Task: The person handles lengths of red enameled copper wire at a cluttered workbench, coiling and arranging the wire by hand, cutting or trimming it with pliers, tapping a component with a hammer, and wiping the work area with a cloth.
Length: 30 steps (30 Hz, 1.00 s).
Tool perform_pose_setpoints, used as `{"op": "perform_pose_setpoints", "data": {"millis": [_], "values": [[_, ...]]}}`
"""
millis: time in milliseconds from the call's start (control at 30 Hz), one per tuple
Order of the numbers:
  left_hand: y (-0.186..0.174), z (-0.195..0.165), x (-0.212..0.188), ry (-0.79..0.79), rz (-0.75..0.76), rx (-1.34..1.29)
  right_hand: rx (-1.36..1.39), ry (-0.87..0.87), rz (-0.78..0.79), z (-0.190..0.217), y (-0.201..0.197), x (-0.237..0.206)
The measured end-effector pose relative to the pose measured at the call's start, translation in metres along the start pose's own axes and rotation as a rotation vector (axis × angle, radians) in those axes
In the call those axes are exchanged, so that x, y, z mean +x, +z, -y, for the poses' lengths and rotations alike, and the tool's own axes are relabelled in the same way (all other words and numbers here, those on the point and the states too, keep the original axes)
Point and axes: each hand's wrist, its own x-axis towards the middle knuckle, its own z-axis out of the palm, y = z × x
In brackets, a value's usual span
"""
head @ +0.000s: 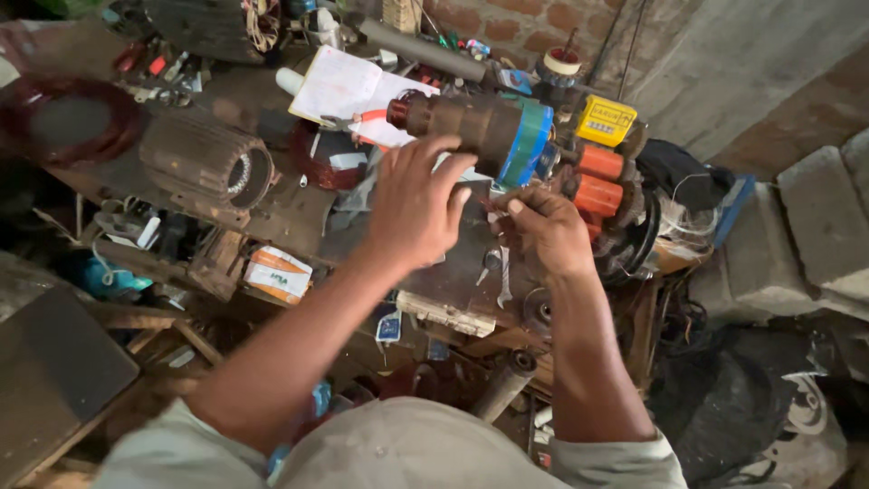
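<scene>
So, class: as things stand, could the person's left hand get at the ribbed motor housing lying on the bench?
Probably yes. The left hand hovers by the brown rotor, and the ribbed motor housing lies to its left on the bench, top side exposed, only low clutter between.

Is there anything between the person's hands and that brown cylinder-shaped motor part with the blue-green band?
Nothing visible. The left hand already reaches the brown motor part from below, fingertips at its underside. The right hand sits just below the blue-green band, pinching something thin, too small to tell.

A cluttered workbench bears a ribbed motor housing, papers and, seemingly, copper coils.
</scene>
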Motion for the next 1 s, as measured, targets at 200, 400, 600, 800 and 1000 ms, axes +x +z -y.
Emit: {"op": "perform_pose_setpoints", "data": {"millis": [200, 400, 600, 800, 1000], "values": [[0.012, 0.014, 0.022, -0.506, 0.686, -0.423, -0.097, -0.087, -0.033, 0.008, 0.006, -0.005], [0.018, -0.003, 0.003, -0.636, 0.628, -0.527, -0.196, -0.276, -0.192, -0.006, 0.007, -0.025], [0.023, -0.004, 0.016, -0.489, 0.58, -0.495, -0.182, -0.247, -0.214, -0.005, 0.004, -0.034], [0.025, -0.014, 0.022, -0.238, 0.559, -0.551, -0.163, -0.221, -0.171, -0.001, 0.005, -0.043], [0.031, -0.013, 0.029, -0.397, 0.708, -0.436, -0.198, -0.188, -0.145, 0.006, 0.002, -0.04]]}}
